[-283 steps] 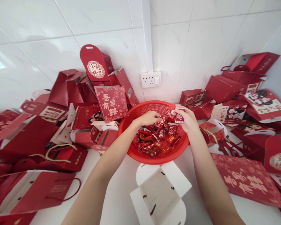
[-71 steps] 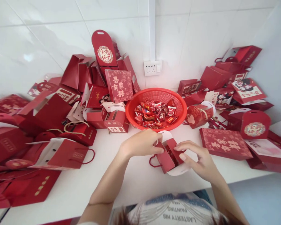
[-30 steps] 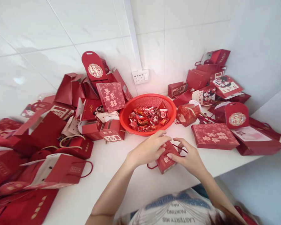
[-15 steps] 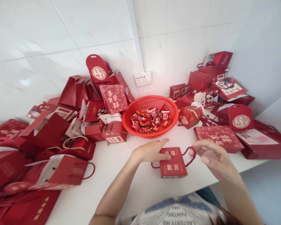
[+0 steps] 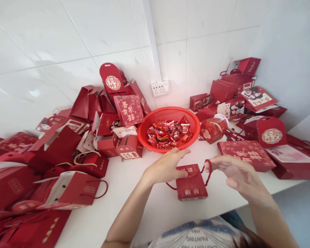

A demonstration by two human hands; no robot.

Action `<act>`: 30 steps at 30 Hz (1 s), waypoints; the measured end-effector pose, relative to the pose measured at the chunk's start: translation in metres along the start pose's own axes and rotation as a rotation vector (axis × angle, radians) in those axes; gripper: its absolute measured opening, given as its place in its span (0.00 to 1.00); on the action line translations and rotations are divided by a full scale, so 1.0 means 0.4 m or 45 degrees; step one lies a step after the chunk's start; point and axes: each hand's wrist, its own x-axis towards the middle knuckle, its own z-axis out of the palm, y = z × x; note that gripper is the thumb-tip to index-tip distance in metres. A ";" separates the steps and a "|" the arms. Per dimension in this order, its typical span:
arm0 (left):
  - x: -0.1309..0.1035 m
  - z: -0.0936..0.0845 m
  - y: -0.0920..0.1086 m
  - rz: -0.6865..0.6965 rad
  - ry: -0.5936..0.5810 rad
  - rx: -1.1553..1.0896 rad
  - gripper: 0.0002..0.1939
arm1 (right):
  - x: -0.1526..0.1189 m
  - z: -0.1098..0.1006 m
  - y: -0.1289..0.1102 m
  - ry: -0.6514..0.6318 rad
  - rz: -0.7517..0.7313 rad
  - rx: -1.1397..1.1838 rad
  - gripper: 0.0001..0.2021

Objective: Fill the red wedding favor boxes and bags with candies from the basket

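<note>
A small red gift box with pale printed characters stands on the white table in front of me. A rounded flap shows on its top. My left hand reaches over its left side, thumb on the flap and fingers stretched apart. Dark red cord handles come out on both sides of the box. At the right-hand cord, my right hand has its fingertips in the loop, with the thumb held away. Just beyond the box is a red plastic basket with wrapped candies in it.
Piled on the left are many red gift boxes and bags. More red boxes are heaped on the right. A power socket is on the tiled wall behind the basket. The white table's front edge runs close to me.
A different face of the box now shows, with the rounded flap visible on top. My left hand has stayed over the box, and my right fingertips remain at the cord loop. The view has shifted slightly.
</note>
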 end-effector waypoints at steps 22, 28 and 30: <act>-0.064 -0.024 0.053 0.436 0.821 -0.636 0.20 | 0.111 0.132 -0.089 -0.421 -0.502 -0.806 0.40; -0.071 -0.027 0.054 0.479 0.806 -0.713 0.19 | 0.092 0.121 -0.072 -0.353 -0.505 -0.805 0.39; -0.079 -0.036 0.052 0.478 0.794 -0.769 0.19 | 0.079 0.102 -0.062 -0.315 -0.488 -0.793 0.38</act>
